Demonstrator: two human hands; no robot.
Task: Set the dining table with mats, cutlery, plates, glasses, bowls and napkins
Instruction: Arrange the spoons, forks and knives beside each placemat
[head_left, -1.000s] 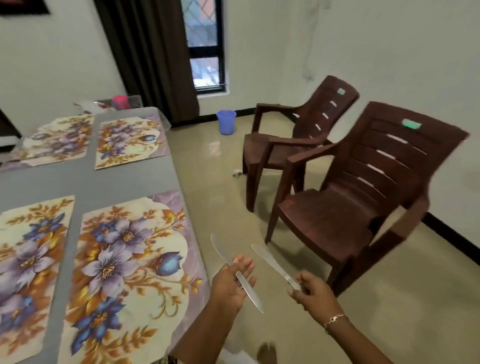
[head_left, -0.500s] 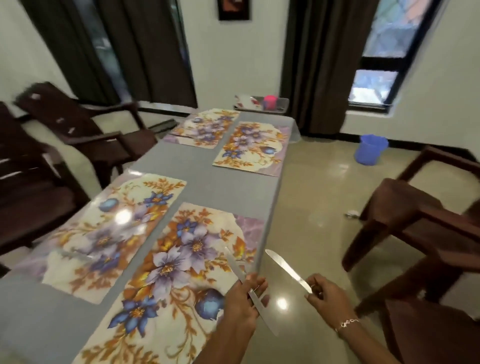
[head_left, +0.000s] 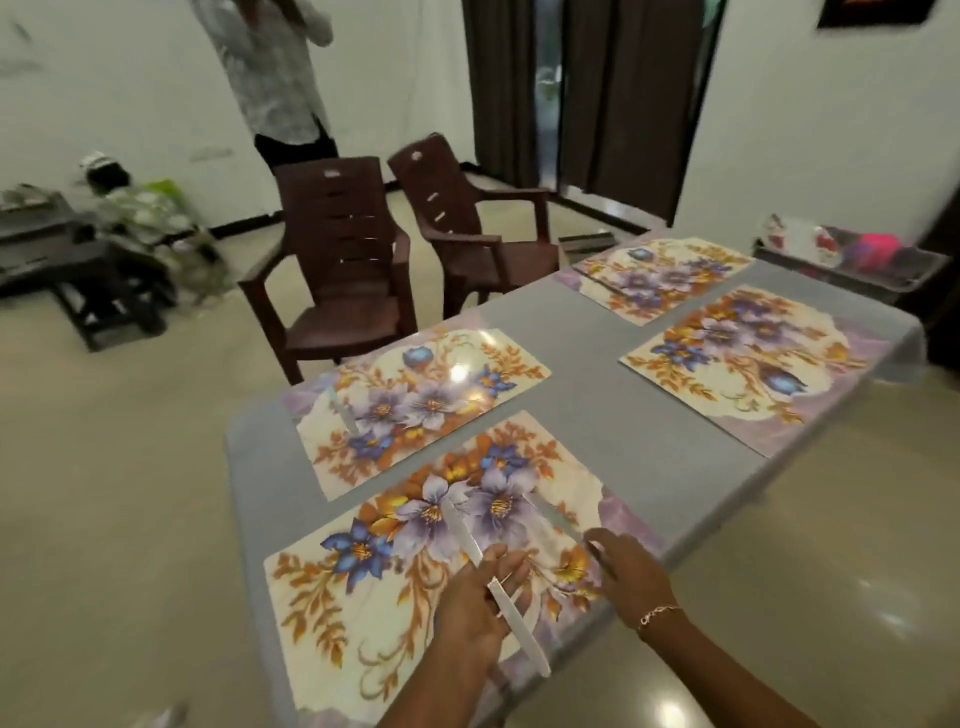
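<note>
Several floral place mats lie on the grey dining table (head_left: 618, 431). My left hand (head_left: 475, 605) holds a table knife (head_left: 461, 530) between its fingers, blade pointing away over the nearest mat (head_left: 363, 597). My right hand (head_left: 631, 571) grips the handle of a second knife (head_left: 551, 515), whose blade hovers low over the same mat's right part. Another knife (head_left: 343, 410) lies on the left end of the mat behind (head_left: 441, 379). No plates, glasses, bowls or napkins are in view.
Two brown plastic chairs (head_left: 348, 260) (head_left: 467, 228) stand at the table's far left side. A person (head_left: 280, 67) stands behind them near the wall. A tray (head_left: 852, 260) with red items sits past the table's far end. A low dark bench (head_left: 52, 260) is at far left.
My view has swung left across the table. Both hands, each still holding its knife, have moved from beside the table's edge to over the nearest mat.
</note>
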